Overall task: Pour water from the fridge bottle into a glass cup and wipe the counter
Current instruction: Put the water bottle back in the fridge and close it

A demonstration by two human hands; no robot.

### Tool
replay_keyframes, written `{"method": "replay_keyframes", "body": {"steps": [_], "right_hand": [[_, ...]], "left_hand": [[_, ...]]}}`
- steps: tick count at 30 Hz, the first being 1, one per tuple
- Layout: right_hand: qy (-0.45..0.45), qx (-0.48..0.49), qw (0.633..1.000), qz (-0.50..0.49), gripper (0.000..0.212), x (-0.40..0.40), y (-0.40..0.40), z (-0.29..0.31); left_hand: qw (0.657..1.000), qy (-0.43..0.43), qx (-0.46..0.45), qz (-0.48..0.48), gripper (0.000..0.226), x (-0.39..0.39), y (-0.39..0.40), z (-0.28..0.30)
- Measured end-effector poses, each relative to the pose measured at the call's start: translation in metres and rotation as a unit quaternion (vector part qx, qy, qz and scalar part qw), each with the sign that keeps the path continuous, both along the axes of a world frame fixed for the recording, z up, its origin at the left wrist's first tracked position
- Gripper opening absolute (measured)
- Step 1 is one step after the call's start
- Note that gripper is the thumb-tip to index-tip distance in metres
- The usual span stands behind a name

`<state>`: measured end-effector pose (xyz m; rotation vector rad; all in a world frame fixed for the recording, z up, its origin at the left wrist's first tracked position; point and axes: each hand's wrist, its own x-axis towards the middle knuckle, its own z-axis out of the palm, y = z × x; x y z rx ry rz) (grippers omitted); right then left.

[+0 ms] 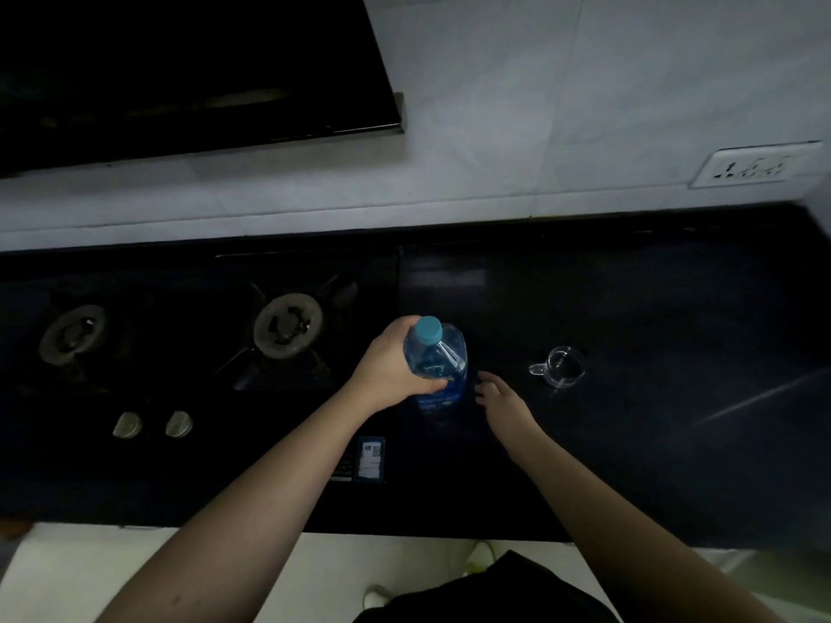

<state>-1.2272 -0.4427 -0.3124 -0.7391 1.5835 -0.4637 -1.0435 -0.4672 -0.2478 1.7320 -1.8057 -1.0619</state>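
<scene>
On the dark counter [629,308], just right of the gas hob [180,344], your left hand [391,366] grips a clear water bottle [438,366] — fingers and thumb wrapped round its upper body, just below the blue cap [427,330], which is on. The bottle stands on the counter, looking tilted toward the camera because of the wide-angle view; a blue label shows on its lower half. Your right hand [501,404] hovers just beside the bottle's right side, fingers loosely spread and pointing at it, holding nothing; whether the fingertips touch the plastic cannot be told in this dim light.

The glass cup [562,366] sits upright on the counter to the right of the bottle, apart from both hands, its small handle turned left toward the bottle. It looks empty, though the light is too weak to be sure.

Two burners and two knobs [153,424] lie to the left; a wall socket [755,166] sits on the pale tiles at upper right — a dark range hood [180,74] hangs above the hob.
</scene>
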Motion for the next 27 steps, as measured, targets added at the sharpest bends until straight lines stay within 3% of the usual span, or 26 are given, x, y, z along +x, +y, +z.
{"method": "replay_keyframes", "body": {"steps": [4, 14, 22, 27], "right_hand": [[-0.116, 0.077, 0.988, -0.066, 0.047, 0.003, -0.004, 0.011], [-0.276, 0.088, 0.940, -0.178, 0.041, -0.008, 0.005, 0.018], [-0.310, 0.043, 0.943, -0.112, 0.027, -0.006, 0.019, 0.036], [-0.315, 0.031, 0.949, -0.006, 0.043, 0.007, 0.028, 0.046]], "left_hand": [[1.000, -0.009, 0.006, -0.009, 0.072, -0.003, 0.004, 0.007], [0.998, 0.006, -0.043, -0.033, 0.071, -0.007, 0.020, 0.046], [0.997, 0.002, -0.076, -0.029, 0.080, 0.001, 0.046, 0.077], [0.995, 0.012, -0.093, 0.026, 0.079, 0.018, 0.073, 0.090]]}}
